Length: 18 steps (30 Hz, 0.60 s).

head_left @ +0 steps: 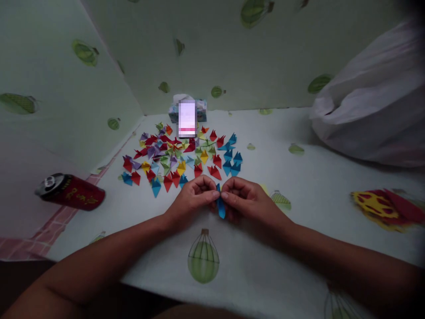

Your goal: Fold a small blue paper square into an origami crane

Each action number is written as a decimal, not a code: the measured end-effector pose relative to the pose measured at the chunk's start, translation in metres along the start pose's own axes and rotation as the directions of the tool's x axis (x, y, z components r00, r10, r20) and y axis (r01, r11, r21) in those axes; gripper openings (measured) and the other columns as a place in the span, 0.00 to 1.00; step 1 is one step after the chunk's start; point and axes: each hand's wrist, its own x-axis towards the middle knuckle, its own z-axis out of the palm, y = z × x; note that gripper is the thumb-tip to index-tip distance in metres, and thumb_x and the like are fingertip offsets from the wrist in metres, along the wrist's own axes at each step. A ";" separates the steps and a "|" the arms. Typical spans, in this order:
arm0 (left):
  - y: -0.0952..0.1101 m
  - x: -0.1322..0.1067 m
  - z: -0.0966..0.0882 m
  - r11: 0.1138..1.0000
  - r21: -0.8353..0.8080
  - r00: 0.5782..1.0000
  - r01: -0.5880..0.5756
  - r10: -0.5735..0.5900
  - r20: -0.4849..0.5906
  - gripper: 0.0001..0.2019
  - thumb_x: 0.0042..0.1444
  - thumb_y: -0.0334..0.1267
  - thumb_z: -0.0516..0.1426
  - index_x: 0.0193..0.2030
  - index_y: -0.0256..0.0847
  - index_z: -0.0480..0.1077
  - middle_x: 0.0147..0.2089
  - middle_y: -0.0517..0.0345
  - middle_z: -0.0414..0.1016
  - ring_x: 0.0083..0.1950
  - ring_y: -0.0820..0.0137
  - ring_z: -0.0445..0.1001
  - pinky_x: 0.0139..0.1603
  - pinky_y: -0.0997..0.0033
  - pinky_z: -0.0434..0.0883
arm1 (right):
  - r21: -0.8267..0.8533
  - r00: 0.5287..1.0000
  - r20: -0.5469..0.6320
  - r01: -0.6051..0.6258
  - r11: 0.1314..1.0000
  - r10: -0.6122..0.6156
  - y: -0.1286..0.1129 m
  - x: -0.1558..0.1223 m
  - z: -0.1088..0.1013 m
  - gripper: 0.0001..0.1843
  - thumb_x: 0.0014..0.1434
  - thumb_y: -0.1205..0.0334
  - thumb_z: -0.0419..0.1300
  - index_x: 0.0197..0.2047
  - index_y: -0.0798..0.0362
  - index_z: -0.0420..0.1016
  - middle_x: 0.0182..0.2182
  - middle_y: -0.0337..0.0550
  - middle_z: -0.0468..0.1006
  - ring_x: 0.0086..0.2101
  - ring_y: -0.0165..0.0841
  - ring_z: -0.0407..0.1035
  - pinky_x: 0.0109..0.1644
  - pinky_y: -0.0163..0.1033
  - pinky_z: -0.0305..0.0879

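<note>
Head view: one blue paper strip (220,204) in the pinched grip of two hands, left hand (192,197), right hand (247,197).

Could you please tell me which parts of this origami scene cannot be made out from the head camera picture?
- Blue paper piece: its upper part is hidden between the fingertips of the left hand and right hand.
- Standing phone: screen blurred out.
- Box behind it: mostly hidden by the phone.
- Red can: label too small to read.
- White bag: cut off by the right edge.
</note>
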 end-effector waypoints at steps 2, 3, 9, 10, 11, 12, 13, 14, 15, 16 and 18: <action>0.001 -0.001 0.000 1.000 0.017 1.000 0.001 -0.001 0.005 0.11 0.52 0.39 0.67 0.34 0.37 0.69 0.27 0.63 0.70 0.27 0.76 0.69 0.30 0.76 0.66 | 0.007 1.000 0.007 -0.001 1.000 0.001 0.000 0.000 0.000 0.16 0.55 0.51 0.67 0.33 0.52 0.67 0.18 0.33 0.71 0.18 0.25 0.64 0.22 0.30 0.59; 0.001 -0.001 0.000 1.000 0.022 1.000 0.000 0.000 0.010 0.11 0.52 0.39 0.67 0.34 0.37 0.69 0.28 0.63 0.70 0.27 0.76 0.69 0.30 0.76 0.66 | 0.009 1.000 0.011 -0.002 1.000 0.002 0.000 0.001 0.000 0.16 0.55 0.52 0.67 0.33 0.52 0.67 0.18 0.33 0.71 0.18 0.25 0.64 0.22 0.30 0.59; 0.003 -0.001 0.000 0.999 0.051 1.000 0.003 -0.005 0.026 0.11 0.52 0.39 0.66 0.33 0.37 0.69 0.27 0.63 0.70 0.27 0.76 0.70 0.30 0.76 0.67 | 0.020 1.000 0.003 -0.018 1.000 0.018 -0.001 0.000 0.001 0.15 0.54 0.53 0.67 0.33 0.52 0.66 0.20 0.34 0.72 0.18 0.25 0.64 0.23 0.31 0.59; 0.004 0.000 0.000 0.999 0.054 1.000 0.005 -0.007 0.029 0.11 0.52 0.39 0.66 0.32 0.37 0.68 0.26 0.63 0.70 0.26 0.76 0.70 0.30 0.76 0.67 | 0.021 1.000 0.006 -0.021 1.000 0.021 -0.001 0.000 0.001 0.15 0.54 0.52 0.67 0.33 0.52 0.66 0.20 0.34 0.72 0.18 0.25 0.63 0.23 0.31 0.59; 0.004 0.000 0.000 0.998 0.056 0.999 0.008 -0.009 0.032 0.11 0.52 0.39 0.66 0.32 0.37 0.68 0.26 0.63 0.70 0.26 0.76 0.70 0.30 0.76 0.67 | 0.020 1.000 0.008 -0.024 1.000 0.024 -0.002 0.000 0.001 0.16 0.54 0.52 0.67 0.33 0.52 0.66 0.19 0.34 0.72 0.18 0.25 0.63 0.23 0.31 0.59; 0.004 0.000 0.000 0.998 0.059 0.999 0.010 -0.012 0.035 0.12 0.52 0.39 0.66 0.32 0.37 0.68 0.26 0.63 0.70 0.26 0.76 0.70 0.30 0.76 0.67 | 0.019 1.000 0.008 -0.026 0.999 0.026 -0.002 0.000 0.001 0.16 0.54 0.52 0.66 0.32 0.52 0.65 0.19 0.34 0.72 0.18 0.25 0.63 0.22 0.31 0.59; 0.005 0.000 0.000 0.998 0.063 0.999 0.013 -0.015 0.038 0.12 0.52 0.39 0.66 0.32 0.37 0.68 0.26 0.63 0.70 0.26 0.75 0.70 0.30 0.76 0.67 | 0.016 1.000 0.008 -0.027 0.999 0.027 -0.002 0.000 0.001 0.15 0.54 0.52 0.66 0.32 0.52 0.65 0.19 0.34 0.72 0.18 0.25 0.63 0.23 0.31 0.59; 0.005 0.000 0.000 0.998 0.067 0.999 0.016 -0.019 0.039 0.12 0.51 0.40 0.66 0.32 0.37 0.68 0.26 0.62 0.70 0.26 0.75 0.71 0.30 0.75 0.67 | 0.012 1.000 0.004 -0.026 1.000 0.026 -0.002 0.000 0.001 0.15 0.54 0.52 0.66 0.32 0.52 0.66 0.19 0.34 0.72 0.18 0.25 0.63 0.23 0.31 0.59; 0.005 0.000 0.000 0.997 0.073 0.999 0.020 -0.023 0.040 0.12 0.51 0.40 0.66 0.33 0.37 0.68 0.26 0.62 0.71 0.26 0.75 0.71 0.30 0.75 0.67 | 0.006 1.000 -0.001 -0.024 1.000 0.024 -0.002 0.000 0.001 0.15 0.54 0.53 0.66 0.32 0.52 0.66 0.19 0.34 0.72 0.18 0.25 0.63 0.23 0.31 0.59; 0.005 0.000 0.000 0.997 0.080 0.999 0.025 -0.029 0.043 0.12 0.51 0.40 0.66 0.33 0.37 0.68 0.26 0.62 0.71 0.26 0.75 0.71 0.30 0.75 0.67 | -0.003 1.000 -0.004 -0.022 1.000 0.022 -0.002 0.000 0.001 0.14 0.54 0.53 0.65 0.32 0.52 0.66 0.20 0.34 0.72 0.19 0.25 0.63 0.23 0.31 0.59; 0.005 0.000 0.000 0.995 0.095 0.998 0.027 -0.032 0.048 0.12 0.51 0.41 0.66 0.33 0.37 0.68 0.26 0.62 0.71 0.26 0.74 0.71 0.30 0.75 0.67 | -0.022 1.000 -0.007 -0.018 1.000 0.017 -0.001 0.000 0.001 0.13 0.55 0.54 0.64 0.32 0.52 0.66 0.20 0.34 0.72 0.19 0.25 0.62 0.23 0.31 0.58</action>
